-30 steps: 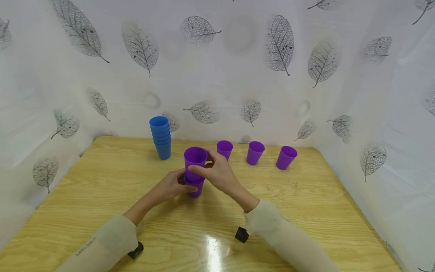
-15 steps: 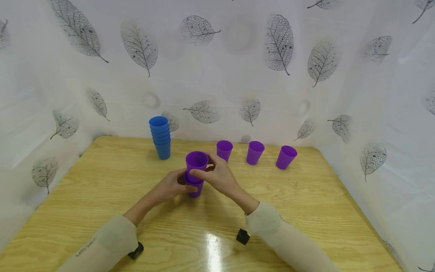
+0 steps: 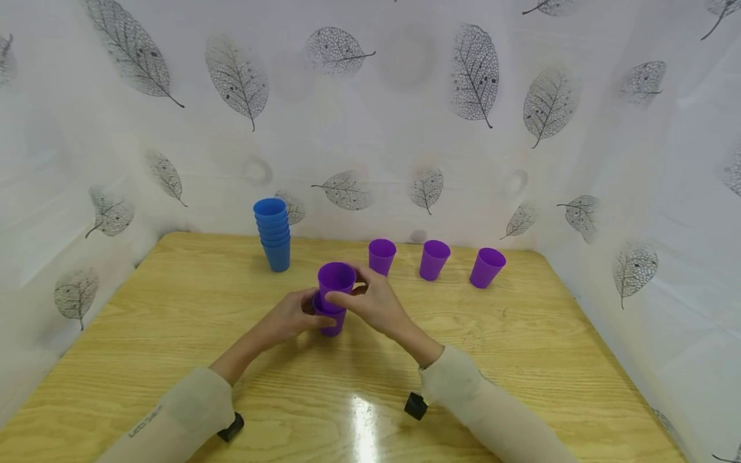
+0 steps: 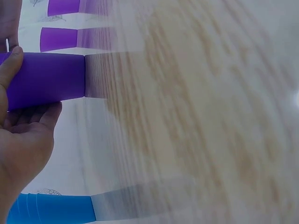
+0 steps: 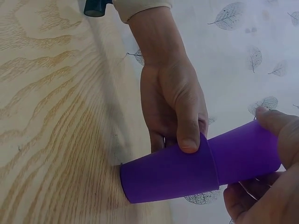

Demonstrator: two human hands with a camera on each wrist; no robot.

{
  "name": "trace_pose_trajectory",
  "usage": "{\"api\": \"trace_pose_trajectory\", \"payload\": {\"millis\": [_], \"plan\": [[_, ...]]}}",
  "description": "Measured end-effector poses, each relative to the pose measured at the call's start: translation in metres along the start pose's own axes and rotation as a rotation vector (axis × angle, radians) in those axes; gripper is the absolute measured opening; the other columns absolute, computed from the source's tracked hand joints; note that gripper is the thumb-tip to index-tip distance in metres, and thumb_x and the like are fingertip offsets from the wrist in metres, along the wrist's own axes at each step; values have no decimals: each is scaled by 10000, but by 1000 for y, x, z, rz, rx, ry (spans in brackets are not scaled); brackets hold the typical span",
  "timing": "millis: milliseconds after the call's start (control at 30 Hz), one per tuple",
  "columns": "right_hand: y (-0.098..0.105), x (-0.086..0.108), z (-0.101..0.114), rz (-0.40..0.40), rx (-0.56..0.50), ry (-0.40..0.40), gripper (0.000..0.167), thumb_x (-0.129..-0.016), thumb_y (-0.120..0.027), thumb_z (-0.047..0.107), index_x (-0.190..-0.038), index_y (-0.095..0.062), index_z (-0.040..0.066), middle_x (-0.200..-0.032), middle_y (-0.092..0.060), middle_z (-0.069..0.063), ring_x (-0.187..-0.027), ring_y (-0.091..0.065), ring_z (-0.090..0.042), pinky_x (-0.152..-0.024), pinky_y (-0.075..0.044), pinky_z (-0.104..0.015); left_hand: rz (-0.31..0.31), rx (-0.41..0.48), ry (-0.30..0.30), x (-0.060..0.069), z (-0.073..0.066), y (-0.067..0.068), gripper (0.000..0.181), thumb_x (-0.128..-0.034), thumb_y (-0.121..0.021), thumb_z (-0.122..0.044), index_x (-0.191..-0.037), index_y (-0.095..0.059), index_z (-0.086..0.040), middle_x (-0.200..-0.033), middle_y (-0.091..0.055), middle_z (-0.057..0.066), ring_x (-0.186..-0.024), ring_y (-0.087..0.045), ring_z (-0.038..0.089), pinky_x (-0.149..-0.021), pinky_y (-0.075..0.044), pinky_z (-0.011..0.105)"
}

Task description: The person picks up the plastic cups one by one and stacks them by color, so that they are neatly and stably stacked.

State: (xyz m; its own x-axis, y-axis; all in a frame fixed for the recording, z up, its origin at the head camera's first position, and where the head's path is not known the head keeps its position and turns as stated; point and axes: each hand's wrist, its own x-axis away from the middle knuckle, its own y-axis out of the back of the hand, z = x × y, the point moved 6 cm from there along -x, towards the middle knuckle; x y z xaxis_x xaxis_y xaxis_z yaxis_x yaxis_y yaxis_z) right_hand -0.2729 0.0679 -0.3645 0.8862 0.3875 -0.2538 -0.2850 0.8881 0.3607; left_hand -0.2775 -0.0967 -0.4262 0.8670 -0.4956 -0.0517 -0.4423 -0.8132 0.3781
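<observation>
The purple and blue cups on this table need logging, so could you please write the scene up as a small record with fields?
left hand: holds the lower purple cup, which stands on the wooden table
right hand: holds the upper purple cup, partly inside the lower one
other purple cups: three, upright, in a row farther back
blue stack: nested cups, upright, left of that row

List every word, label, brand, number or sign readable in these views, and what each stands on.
None readable.
Left sleeve: dark lettering, too blurred to read.
Tabletop: small dark mark, too small to tell whether it is writing.
None visible on the purple cups or the blue stack.
</observation>
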Motion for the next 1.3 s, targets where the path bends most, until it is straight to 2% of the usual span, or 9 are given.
{"api": "trace_pose_trajectory", "payload": {"millis": [100, 267, 367, 600, 1033, 1300], "plan": [[1, 1, -1, -13, -6, -19, 618, -895, -823, 164, -1432, -567, -5, -1258, -680, -141, -1123, -644, -256, -914, -574, -348, -1, -2, 4, 0, 0, 0, 615, -933, -794, -188, -1454, -539, 15, -1322, -672, 164, -1229, -638, 324, -1074, -495, 478], [5, 2, -1, -39, -15, -18, 603, -902, -814, 138, -1419, -565, -45, -1293, -671, -174, -1203, -609, -363, -957, -558, -403, -6, -11, 16, 0, 0, 0, 594, -933, -792, -199, -1438, -556, 7, -1301, -682, 144, -1210, -642, 309, -1078, -486, 506], [9, 4, -4, -53, -13, -19, 585, -919, -796, 154, -1424, -566, -31, -1284, -680, -155, -1204, -610, -363, -966, -552, -439, -5, -10, 17, 0, 0, 1, 605, -929, -797, -196, -1445, -552, 2, -1306, -680, 141, -1207, -642, 302, -1080, -483, 511], [23, 9, -16, -111, 24, -40, 531, -952, -764, 224, -1405, -593, 6, -1288, -681, -137, -1194, -626, -318, -981, -538, -439, -6, -19, 27, -1, 1, 1, 612, -919, -810, -203, -1442, -559, -7, -1306, -682, 133, -1202, -642, 299, -1079, -483, 516], [52, 25, -36, -173, 4, -70, 526, -952, -770, 181, -1401, -588, -23, -1280, -683, -158, -1203, -625, -319, -1007, -509, -507, -12, -14, 34, -1, 2, 1, 619, -906, -823, -221, -1423, -570, 6, -1299, -683, 136, -1197, -644, 296, -1059, -503, 494], [69, 35, -48, -188, 15, -76, 516, -961, -760, 181, -1406, -586, -13, -1298, -666, -190, -1168, -636, -321, -990, -536, -399, -11, -11, 51, -1, 3, 1, 634, -907, -822, -228, -1431, -559, 12, -1308, -676, 138, -1204, -637, 300, -1067, -496, 498]]}}
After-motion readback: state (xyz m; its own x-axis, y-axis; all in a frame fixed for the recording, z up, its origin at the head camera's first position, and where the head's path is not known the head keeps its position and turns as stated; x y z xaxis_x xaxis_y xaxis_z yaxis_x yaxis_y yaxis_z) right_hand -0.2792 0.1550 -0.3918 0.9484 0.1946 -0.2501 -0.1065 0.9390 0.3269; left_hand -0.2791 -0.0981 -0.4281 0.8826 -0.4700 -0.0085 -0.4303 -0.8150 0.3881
